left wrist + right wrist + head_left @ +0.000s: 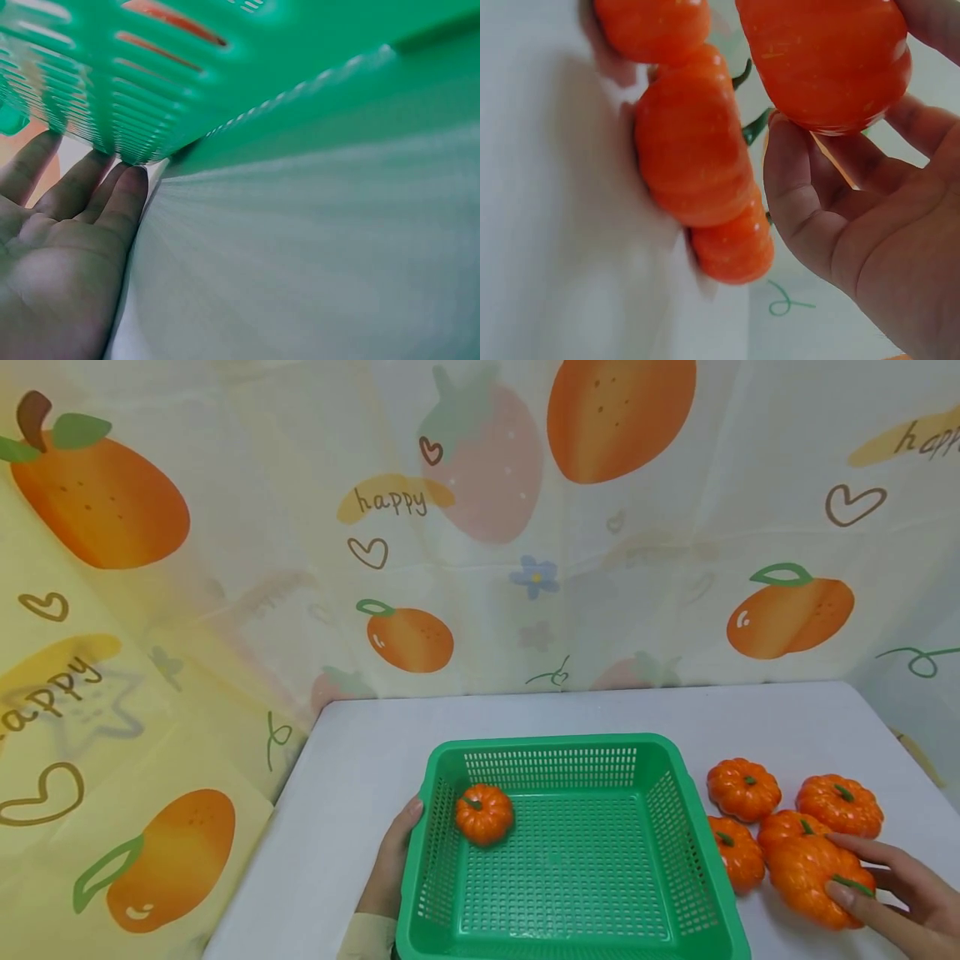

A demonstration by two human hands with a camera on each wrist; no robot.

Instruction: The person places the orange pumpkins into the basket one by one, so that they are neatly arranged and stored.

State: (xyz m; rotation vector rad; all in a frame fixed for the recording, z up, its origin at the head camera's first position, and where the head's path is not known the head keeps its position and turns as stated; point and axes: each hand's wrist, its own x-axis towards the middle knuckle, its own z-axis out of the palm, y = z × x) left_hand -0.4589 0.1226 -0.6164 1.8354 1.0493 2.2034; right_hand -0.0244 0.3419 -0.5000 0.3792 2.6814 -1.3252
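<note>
My right hand (911, 893) grips an orange toy pumpkin (813, 878) with a green stem, thumb on one side and fingers on the other. In the right wrist view this pumpkin (825, 64) is held up off the white table, beside the others. At the left side of a green plastic basket (555, 743), my left hand (392, 860) rests its fairly straight fingers against the wall. The left wrist view shows those fingertips (135, 176) touching the slotted side. Inside the basket, one small pumpkin (484, 815) lies near the back left corner.
Right of the basket, several more pumpkins sit close together: one at the back (744, 789), one at the far right (840, 806), one by the basket wall (737, 856) and one partly hidden behind the held pumpkin (791, 829). A fruit-print cloth (480, 610) hangs behind the table (352, 777).
</note>
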